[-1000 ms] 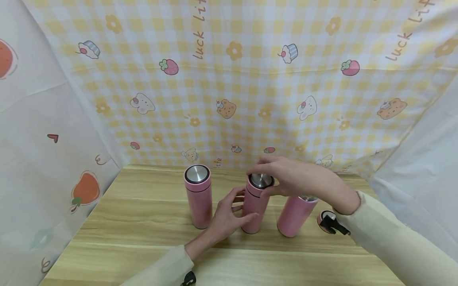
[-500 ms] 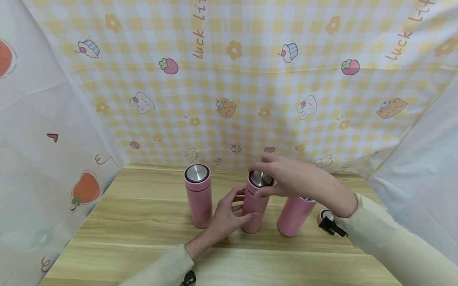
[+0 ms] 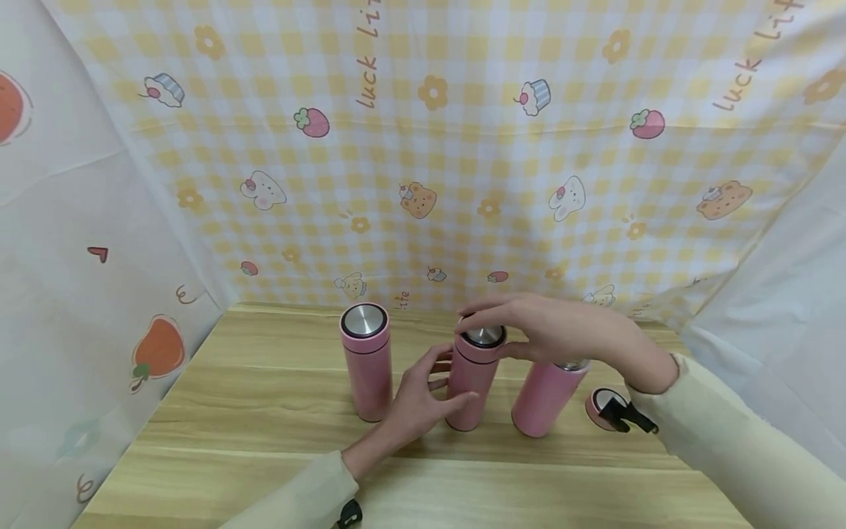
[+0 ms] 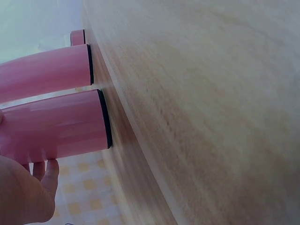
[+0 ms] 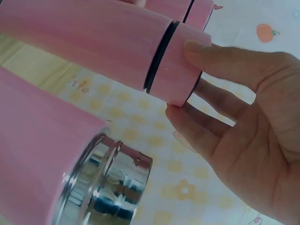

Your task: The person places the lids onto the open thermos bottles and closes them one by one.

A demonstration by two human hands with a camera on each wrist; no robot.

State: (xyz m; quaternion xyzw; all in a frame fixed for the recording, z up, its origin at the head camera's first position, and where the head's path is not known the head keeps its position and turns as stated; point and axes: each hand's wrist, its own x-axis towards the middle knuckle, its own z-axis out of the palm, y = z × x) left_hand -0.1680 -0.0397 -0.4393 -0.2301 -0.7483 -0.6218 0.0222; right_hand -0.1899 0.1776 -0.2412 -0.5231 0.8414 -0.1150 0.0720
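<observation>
A pink thermos flask (image 3: 471, 389) stands upright between my hands. Around its lower body curls my left hand (image 3: 416, 404), with the thumb at the front and fingers behind. At the top, my right hand (image 3: 555, 323) grips the steel-topped pink lid (image 3: 487, 336) by its rim. In the right wrist view the thumb presses one side of the lid (image 5: 180, 68) and the fingertips lie on the other; a black band separates lid and body. To the right stands a lidless pink flask (image 3: 545, 400), its shiny steel neck (image 5: 117, 183) bare.
Another pink flask (image 3: 368, 375), with its lid on, stands to the left. A loose pink lid (image 3: 598, 411) lies on the wooden table (image 3: 264, 411) at right, partly covered by the right wrist's black strap (image 3: 628, 417). Behind hangs a yellow checked cloth (image 3: 449, 154).
My right hand has turned about the lid, its thumb shifting from the front toward the right side. The left hand and the flasks stay in place.
</observation>
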